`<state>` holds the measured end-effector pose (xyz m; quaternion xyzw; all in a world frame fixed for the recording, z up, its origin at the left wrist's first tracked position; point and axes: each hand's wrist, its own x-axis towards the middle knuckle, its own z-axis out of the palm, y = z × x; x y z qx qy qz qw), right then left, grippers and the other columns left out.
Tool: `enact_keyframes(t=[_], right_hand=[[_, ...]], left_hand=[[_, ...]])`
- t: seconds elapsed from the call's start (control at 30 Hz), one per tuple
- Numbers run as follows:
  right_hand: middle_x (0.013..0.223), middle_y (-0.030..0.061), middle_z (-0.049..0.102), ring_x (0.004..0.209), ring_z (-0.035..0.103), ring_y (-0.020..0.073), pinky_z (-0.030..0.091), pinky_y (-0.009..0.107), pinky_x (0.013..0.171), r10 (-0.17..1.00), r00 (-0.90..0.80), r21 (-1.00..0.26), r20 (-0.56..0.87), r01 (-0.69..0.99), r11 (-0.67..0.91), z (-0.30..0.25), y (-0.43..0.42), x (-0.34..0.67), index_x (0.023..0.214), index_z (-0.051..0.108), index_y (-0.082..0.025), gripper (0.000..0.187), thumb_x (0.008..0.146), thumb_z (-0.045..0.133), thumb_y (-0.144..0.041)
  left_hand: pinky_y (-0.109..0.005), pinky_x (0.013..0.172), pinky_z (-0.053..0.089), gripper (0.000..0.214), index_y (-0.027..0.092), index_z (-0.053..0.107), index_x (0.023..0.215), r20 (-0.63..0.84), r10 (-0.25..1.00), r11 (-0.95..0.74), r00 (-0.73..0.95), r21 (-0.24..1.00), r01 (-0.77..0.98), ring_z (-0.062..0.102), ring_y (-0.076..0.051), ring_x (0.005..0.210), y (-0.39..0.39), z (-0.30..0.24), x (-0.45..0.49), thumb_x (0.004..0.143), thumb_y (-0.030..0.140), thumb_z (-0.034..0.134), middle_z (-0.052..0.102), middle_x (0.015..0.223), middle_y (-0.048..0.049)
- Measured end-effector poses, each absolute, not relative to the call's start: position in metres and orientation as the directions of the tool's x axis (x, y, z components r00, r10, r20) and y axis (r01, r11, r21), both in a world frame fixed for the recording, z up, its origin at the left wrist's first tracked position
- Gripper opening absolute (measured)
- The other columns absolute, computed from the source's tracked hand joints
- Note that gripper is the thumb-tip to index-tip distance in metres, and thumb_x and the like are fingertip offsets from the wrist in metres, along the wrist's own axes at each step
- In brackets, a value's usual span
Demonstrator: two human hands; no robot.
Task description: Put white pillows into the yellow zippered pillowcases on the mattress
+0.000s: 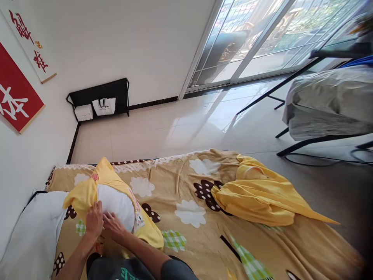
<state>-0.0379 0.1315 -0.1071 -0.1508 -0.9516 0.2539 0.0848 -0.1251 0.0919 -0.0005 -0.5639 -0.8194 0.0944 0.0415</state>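
Observation:
A white pillow (115, 204) lies partly inside a yellow pillowcase (83, 193) with a cartoon cat print, on the bed in front of me. My left hand (94, 219) pinches the pillowcase's edge at the left of the bare white part. Close beside it, my right hand (113, 224) has its fingers bent over the near side of the white pillow, gripping it; the fingertips are partly hidden. More yellow fabric spreads out right of the pillow and under my right forearm.
The bed is covered by a brown patterned sheet (171, 190). A crumpled yellow cloth (259, 194) lies at its right, another white pillow (43, 221) at its left. Beyond stand a black folded frame (116, 91) with a white bag (104, 106) and a plastic-covered chair (329, 101).

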Motion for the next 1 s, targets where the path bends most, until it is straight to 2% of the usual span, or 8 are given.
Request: enact_keyframes(t=[0.1, 0.23, 0.33, 0.4, 0.53, 0.7, 0.83, 1.0], right_hand=[[0.110, 0.0099, 0.067, 0.105, 0.055, 0.0259, 0.046, 0.038, 0.083, 0.343, -0.933, -0.534, 0.103, 0.239, 0.811, -0.104, 0.139, -0.063, 0.106, 0.067, -0.023, 0.024, 0.084, 0.057, -0.020], [0.105, -0.0008, 0.069, 0.096, 0.060, 0.0159, 0.047, 0.027, 0.085, 0.418, -0.904, -0.583, 0.094, 0.290, 0.759, -0.100, 0.164, -0.034, 0.113, 0.066, -0.033, 0.029, 0.086, 0.057, -0.026], [0.109, 0.0069, 0.066, 0.098, 0.060, 0.0194, 0.047, 0.032, 0.087, 0.678, -0.735, -0.566, 0.017, 0.551, 0.613, -0.101, 0.199, 0.012, 0.122, 0.061, -0.024, 0.035, 0.092, 0.044, -0.024], [0.122, 0.0141, 0.060, 0.111, 0.056, 0.0263, 0.044, 0.039, 0.092, 0.818, -0.575, -0.521, -0.027, 0.706, 0.480, -0.105, 0.218, 0.034, 0.130, 0.054, -0.018, 0.043, 0.088, 0.046, -0.024], [0.128, 0.0177, 0.057, 0.117, 0.054, 0.0307, 0.044, 0.040, 0.090, 0.929, -0.346, -0.432, -0.129, 0.863, 0.261, -0.118, 0.221, 0.055, 0.139, 0.046, -0.017, 0.055, 0.083, 0.049, -0.017], [0.108, 0.0212, 0.066, 0.096, 0.066, 0.0315, 0.049, 0.039, 0.071, 0.949, -0.106, -0.322, -0.297, 0.947, 0.005, -0.138, 0.190, 0.084, 0.110, 0.066, -0.014, 0.035, 0.091, 0.037, -0.015], [0.086, 0.0107, 0.071, 0.078, 0.068, 0.0221, 0.050, 0.035, 0.069, 0.917, -0.206, -0.341, -0.342, 0.936, 0.084, -0.136, 0.202, 0.078, 0.086, 0.069, -0.015, 0.020, 0.089, 0.050, -0.014], [0.105, 0.0062, 0.071, 0.099, 0.064, 0.0189, 0.048, 0.034, 0.089, 0.899, -0.420, -0.424, -0.126, 0.842, 0.334, -0.109, 0.227, 0.023, 0.107, 0.068, -0.018, 0.027, 0.096, 0.044, -0.020]], left_hand=[[-0.032, 0.072, 0.047, 0.040, 0.020, 0.063, 0.107, -0.024, 0.932, 0.351, -0.362, -0.193, 0.916, 0.064, -0.021, 0.086, 0.089, 0.004, -0.126, 0.082, -0.003, 0.041, 0.065, 0.101, -0.0065], [-0.041, 0.084, 0.042, 0.030, 0.018, 0.064, 0.099, 0.060, 0.907, 0.422, -0.418, -0.114, 0.899, 0.059, -0.028, 0.097, 0.070, 0.008, -0.139, 0.084, 0.003, 0.044, 0.065, 0.096, -0.0080], [-0.037, 0.086, 0.040, 0.035, 0.019, 0.064, 0.091, 0.128, 0.926, 0.340, -0.354, 0.118, 0.933, 0.056, -0.023, 0.093, 0.051, -0.001, -0.128, 0.077, -0.004, 0.042, 0.063, 0.089, -0.0045], [-0.034, 0.087, 0.041, 0.041, 0.021, 0.063, 0.090, 0.146, 0.959, 0.205, -0.244, 0.241, 0.949, 0.055, -0.019, 0.090, 0.041, -0.012, -0.109, 0.072, -0.008, 0.040, 0.061, 0.087, -0.0030], [-0.030, 0.083, 0.045, 0.040, 0.023, 0.064, 0.086, 0.111, 0.990, 0.048, -0.088, 0.327, 0.944, 0.055, -0.019, 0.086, 0.028, -0.033, -0.079, 0.074, -0.006, 0.040, 0.056, 0.085, -0.0049], [-0.028, 0.083, 0.048, 0.046, 0.022, 0.066, 0.092, 0.148, 0.909, 0.320, -0.390, 0.354, 0.879, 0.060, -0.018, 0.089, 0.010, -0.045, -0.115, 0.076, -0.008, 0.035, 0.059, 0.088, -0.0049], [-0.030, 0.087, 0.048, 0.045, 0.021, 0.067, 0.098, 0.152, 0.801, 0.549, -0.580, 0.203, 0.811, 0.061, -0.019, 0.093, 0.011, -0.039, -0.149, 0.078, -0.007, 0.037, 0.062, 0.092, -0.0045], [-0.027, 0.072, 0.044, 0.032, 0.020, 0.064, 0.080, 0.052, 0.778, 0.618, -0.626, 0.116, 0.778, 0.061, -0.018, 0.085, 0.044, -0.015, -0.178, 0.082, -0.001, 0.040, 0.059, 0.085, -0.0029]])
